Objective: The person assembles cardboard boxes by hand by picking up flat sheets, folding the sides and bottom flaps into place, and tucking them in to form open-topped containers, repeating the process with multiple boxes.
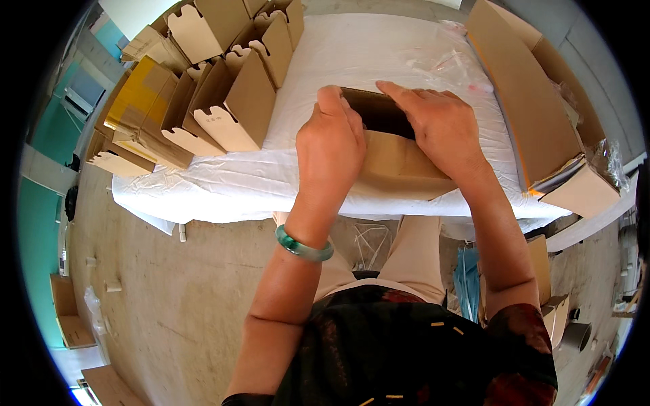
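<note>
A brown cardboard box (pixel 396 162) rests near the front edge of a table covered with a white sheet (pixel 318 61), its open top facing away from me. My left hand (pixel 330 145) grips the box's left side, thumb up at the rim. My right hand (pixel 440 125) presses on the right side, fingers reaching over the dark opening. A green bangle (pixel 303 247) circles my left wrist.
Several folded brown cartons (pixel 233 101) stand in rows at the table's left. A tall stack of flat cardboard (pixel 535 115) leans at the right. Clear plastic wrap (pixel 447 64) lies at the back. Scraps and boxes (pixel 68 318) dot the concrete floor.
</note>
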`<state>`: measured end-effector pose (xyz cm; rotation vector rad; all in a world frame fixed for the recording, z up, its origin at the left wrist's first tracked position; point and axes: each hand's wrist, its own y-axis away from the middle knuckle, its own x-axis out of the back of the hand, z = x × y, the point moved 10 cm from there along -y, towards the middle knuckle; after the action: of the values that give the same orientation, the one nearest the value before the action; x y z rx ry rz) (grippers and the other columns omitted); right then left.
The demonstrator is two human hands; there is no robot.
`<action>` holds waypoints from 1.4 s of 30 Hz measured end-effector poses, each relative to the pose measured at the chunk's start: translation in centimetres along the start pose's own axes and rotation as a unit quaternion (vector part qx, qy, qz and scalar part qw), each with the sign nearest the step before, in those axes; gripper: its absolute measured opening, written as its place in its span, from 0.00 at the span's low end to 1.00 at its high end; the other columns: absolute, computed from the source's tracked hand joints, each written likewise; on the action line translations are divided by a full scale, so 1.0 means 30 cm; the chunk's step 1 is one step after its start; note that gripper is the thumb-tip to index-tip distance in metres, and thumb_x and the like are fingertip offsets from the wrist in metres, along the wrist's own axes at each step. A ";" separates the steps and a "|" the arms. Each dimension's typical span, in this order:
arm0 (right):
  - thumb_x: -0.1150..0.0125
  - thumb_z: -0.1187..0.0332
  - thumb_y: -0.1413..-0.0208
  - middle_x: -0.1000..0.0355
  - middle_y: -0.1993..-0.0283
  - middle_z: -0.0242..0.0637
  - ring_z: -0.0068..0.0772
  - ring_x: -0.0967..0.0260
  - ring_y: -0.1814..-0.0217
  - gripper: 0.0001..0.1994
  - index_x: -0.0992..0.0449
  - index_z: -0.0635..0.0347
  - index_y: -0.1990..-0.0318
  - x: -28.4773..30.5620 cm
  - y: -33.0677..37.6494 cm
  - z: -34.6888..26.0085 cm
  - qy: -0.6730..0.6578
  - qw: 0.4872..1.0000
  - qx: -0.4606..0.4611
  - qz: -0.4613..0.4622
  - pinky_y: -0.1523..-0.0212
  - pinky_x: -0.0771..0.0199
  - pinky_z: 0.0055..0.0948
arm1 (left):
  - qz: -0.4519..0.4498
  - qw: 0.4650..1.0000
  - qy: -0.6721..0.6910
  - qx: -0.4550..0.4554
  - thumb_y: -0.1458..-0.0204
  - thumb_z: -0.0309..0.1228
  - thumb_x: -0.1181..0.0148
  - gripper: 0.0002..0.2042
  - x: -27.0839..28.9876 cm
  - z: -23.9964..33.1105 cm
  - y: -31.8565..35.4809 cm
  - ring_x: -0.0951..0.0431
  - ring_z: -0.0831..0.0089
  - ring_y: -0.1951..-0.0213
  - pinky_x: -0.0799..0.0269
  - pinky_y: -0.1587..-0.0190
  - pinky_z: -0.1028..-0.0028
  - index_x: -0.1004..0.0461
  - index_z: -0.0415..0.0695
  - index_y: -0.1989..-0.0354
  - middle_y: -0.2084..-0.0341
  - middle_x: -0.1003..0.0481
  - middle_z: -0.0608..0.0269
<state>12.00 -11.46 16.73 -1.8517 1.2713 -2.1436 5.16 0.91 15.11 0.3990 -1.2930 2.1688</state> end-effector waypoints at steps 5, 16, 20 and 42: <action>0.42 0.76 0.54 0.22 0.64 0.32 0.39 0.24 0.60 0.21 0.22 0.44 0.50 0.017 0.023 -0.028 -0.043 0.997 0.042 0.042 0.56 0.26 0.37 | 0.000 1.000 -0.003 0.031 0.39 0.25 0.52 0.12 -0.004 -0.009 -0.002 0.22 0.47 0.72 0.27 0.69 0.55 0.36 0.40 0.48 0.76 0.24 0.44; 0.44 0.73 0.46 0.22 0.60 0.35 0.46 0.25 0.63 0.10 0.22 0.48 0.58 0.012 0.049 0.018 -0.171 0.984 -0.002 0.042 0.63 0.26 0.39 | -0.037 0.999 0.022 0.019 0.39 0.32 0.45 0.18 -0.015 -0.027 0.013 0.20 0.50 0.70 0.24 0.66 0.61 0.33 0.38 0.42 0.68 0.21 0.48; 0.45 0.71 0.44 0.22 0.61 0.35 0.47 0.25 0.64 0.09 0.22 0.48 0.58 0.008 0.039 0.040 -0.158 0.987 -0.029 0.031 0.66 0.26 0.40 | -0.039 0.998 0.030 -0.035 0.38 0.34 0.45 0.18 -0.022 -0.001 0.006 0.20 0.52 0.63 0.24 0.59 0.64 0.30 0.36 0.44 0.63 0.21 0.47; 0.44 0.76 0.51 0.21 0.56 0.33 0.43 0.24 0.58 0.18 0.20 0.44 0.54 0.050 0.074 0.017 -0.110 0.990 0.023 0.081 0.57 0.23 0.37 | -0.175 0.896 0.404 0.062 0.34 0.29 0.52 0.19 -0.075 -0.062 0.042 0.30 0.67 0.43 0.36 0.39 0.72 0.34 0.41 0.36 0.42 0.30 0.56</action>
<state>10.96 -13.97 16.62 -1.8356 1.2634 -1.8162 6.23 1.35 12.14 -0.2142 -0.5618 1.7893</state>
